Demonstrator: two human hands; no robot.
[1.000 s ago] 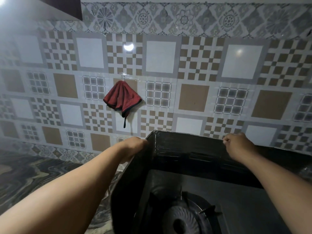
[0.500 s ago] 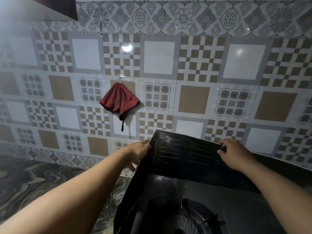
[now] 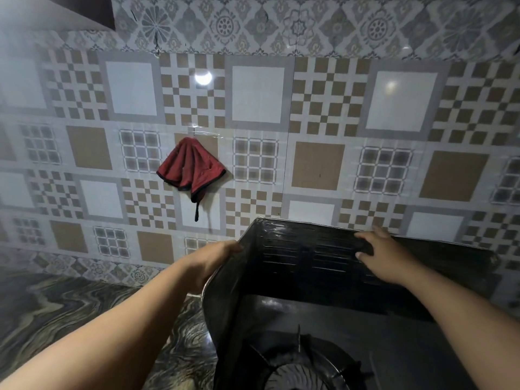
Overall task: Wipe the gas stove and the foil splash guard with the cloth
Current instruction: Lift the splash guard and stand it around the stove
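Note:
A dark, shiny foil splash guard [image 3: 304,257] stands around the back and left side of the gas stove [image 3: 408,347]. One burner with its pan support [image 3: 298,372] shows at the bottom. My left hand [image 3: 216,257] grips the guard's left corner edge. My right hand [image 3: 380,253] lies spread on the inside of the guard's back panel near its top edge, fingers apart. A red cloth [image 3: 191,167] with dark trim hangs from a hook on the tiled wall, above and left of both hands, touched by neither.
The patterned tiled wall [image 3: 318,164] rises directly behind the guard. A dark marbled countertop [image 3: 56,313] extends to the left of the stove. A cabinet corner [image 3: 98,9] juts in at top left.
My right hand has gone from gripping the guard's top edge to lying flat against its inner face. The guard's back panel has tilted slightly toward me. My left hand keeps its hold on the corner.

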